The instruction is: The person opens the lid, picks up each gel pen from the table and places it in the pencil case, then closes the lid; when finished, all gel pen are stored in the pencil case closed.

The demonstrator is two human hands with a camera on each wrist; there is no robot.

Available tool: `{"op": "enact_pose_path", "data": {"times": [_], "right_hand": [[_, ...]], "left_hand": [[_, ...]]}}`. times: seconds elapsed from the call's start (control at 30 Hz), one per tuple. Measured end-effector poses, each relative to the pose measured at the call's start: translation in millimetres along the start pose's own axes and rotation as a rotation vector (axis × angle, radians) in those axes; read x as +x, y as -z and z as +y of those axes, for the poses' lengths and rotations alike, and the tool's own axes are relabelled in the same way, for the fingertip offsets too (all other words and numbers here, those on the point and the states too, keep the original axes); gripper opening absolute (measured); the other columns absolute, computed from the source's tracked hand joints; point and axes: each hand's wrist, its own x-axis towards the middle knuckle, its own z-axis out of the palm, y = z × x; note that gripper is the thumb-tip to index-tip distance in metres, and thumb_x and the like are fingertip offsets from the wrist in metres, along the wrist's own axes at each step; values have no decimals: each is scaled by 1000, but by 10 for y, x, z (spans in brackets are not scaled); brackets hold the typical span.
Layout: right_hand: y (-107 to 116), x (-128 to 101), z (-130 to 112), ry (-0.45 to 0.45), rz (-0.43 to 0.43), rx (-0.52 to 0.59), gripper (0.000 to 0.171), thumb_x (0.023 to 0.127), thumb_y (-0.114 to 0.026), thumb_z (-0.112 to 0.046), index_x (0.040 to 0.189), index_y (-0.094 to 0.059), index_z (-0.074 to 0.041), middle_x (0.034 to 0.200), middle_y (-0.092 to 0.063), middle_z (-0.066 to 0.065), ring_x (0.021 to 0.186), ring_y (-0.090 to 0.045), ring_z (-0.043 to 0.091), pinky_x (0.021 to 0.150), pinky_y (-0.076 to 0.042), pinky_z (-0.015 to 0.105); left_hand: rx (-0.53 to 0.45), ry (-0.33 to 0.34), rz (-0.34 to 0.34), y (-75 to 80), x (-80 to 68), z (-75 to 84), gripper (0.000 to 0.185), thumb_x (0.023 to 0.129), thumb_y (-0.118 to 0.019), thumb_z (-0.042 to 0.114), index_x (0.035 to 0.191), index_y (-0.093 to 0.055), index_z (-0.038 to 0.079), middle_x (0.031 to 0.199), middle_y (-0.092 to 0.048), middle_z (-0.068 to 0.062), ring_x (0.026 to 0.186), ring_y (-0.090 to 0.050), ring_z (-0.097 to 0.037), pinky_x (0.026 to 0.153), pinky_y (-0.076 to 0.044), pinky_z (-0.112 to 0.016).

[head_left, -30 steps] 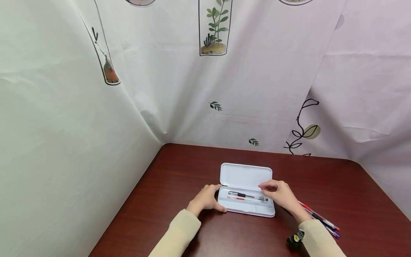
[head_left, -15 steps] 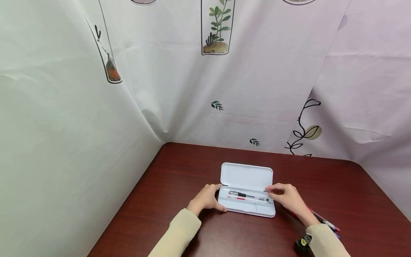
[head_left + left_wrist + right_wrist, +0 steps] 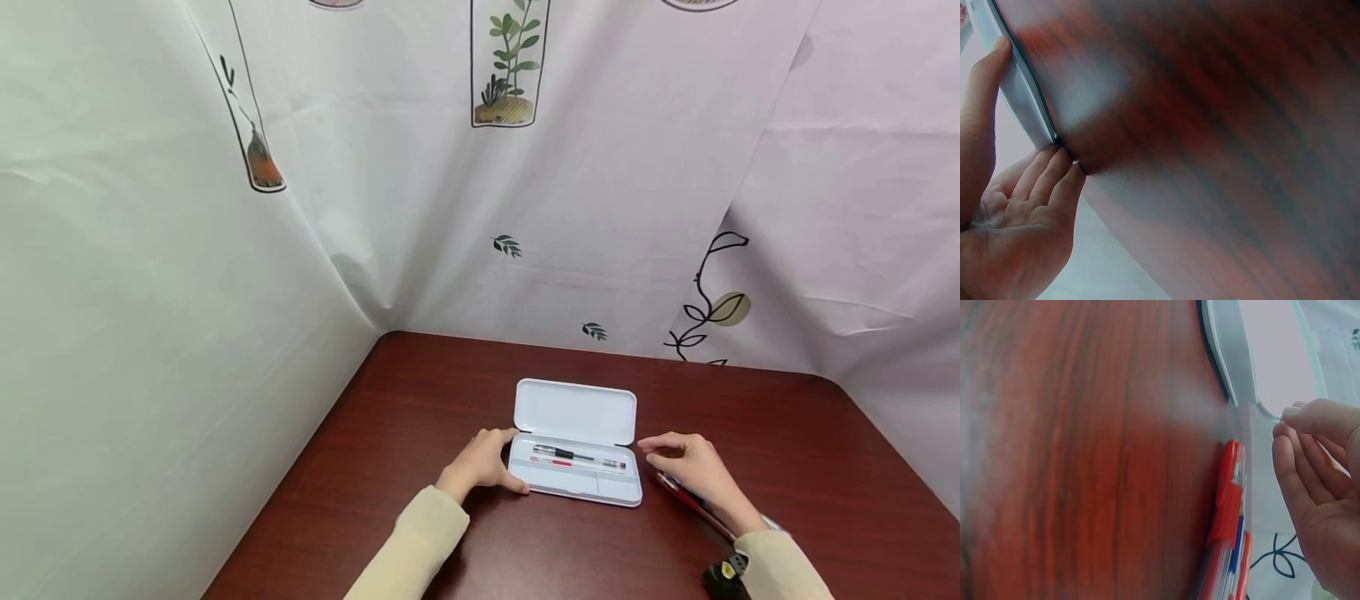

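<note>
I see left hand (image 3: 482, 465) fingers curled on the open pencil case (image 3: 576, 446) at lower centre of the surface (image 3: 420, 392), right hand (image 3: 693, 471) loosely open, empty, over loose pens (image 3: 1229, 531): light, stiff, slippery, I'd pinch mid-barrel.

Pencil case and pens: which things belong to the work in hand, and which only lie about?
In hand: pencil case, held by left hand; two pens inside; loose pens under right hand.
Lying about: table, printed curtain.
</note>
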Motion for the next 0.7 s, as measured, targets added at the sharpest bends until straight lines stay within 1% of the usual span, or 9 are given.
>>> {"op": "enact_pose_path", "data": {"times": [0.2,0.27,0.37,0.5,0.6,0.7], "right_hand": [[64,-44,48,-17,3,-51,19,82,-76,-11,101,-78,-14,93,-75,-1,88,-63,1,75,-51,22],[91,-66,69,-34,-4,-50,19,83,-76,-11,102,-78,-13,94,-75,0,87,-62,1,73,-50,21],[141,-95,96,-65,-22,-22,21,83,-76,-11,104,-77,-11,96,-75,5,81,-61,4,63,-47,22],[214,-129,127,-82,-21,-46,22,84,-76,-13,106,-76,-11,100,-75,7,82,-60,8,62,-45,22],[267,-151,148,-77,-7,-89,22,84,-76,-13,106,-77,-12,100,-75,6,84,-59,7,67,-44,21],[313,-172,178,-80,-4,-86,22,84,-74,-11,106,-76,-10,99,-75,9,78,-56,6,63,-42,23]], "left_hand": [[-1,4,1,-9,10,-13,87,56,-96,35,130,-61,6,113,-70,-9,99,-64,-21,89,-52,-36],[-1,4,-2,-11,13,-16,87,56,-96,35,130,-60,7,114,-69,-9,100,-64,-20,89,-52,-35],[-3,-5,2,-12,15,-20,85,57,-96,34,129,-61,6,113,-70,-9,98,-64,-20,88,-52,-35],[3,-12,7,-9,16,-27,84,56,-96,34,128,-62,6,111,-70,-9,95,-64,-19,86,-52,-35],[-1,-7,-1,-6,14,-22,84,57,-96,34,128,-62,6,112,-70,-9,95,-64,-19,87,-52,-35],[-3,1,-10,2,14,-8,85,57,-96,34,129,-61,6,113,-69,-9,97,-64,-19,87,-52,-36]]}}
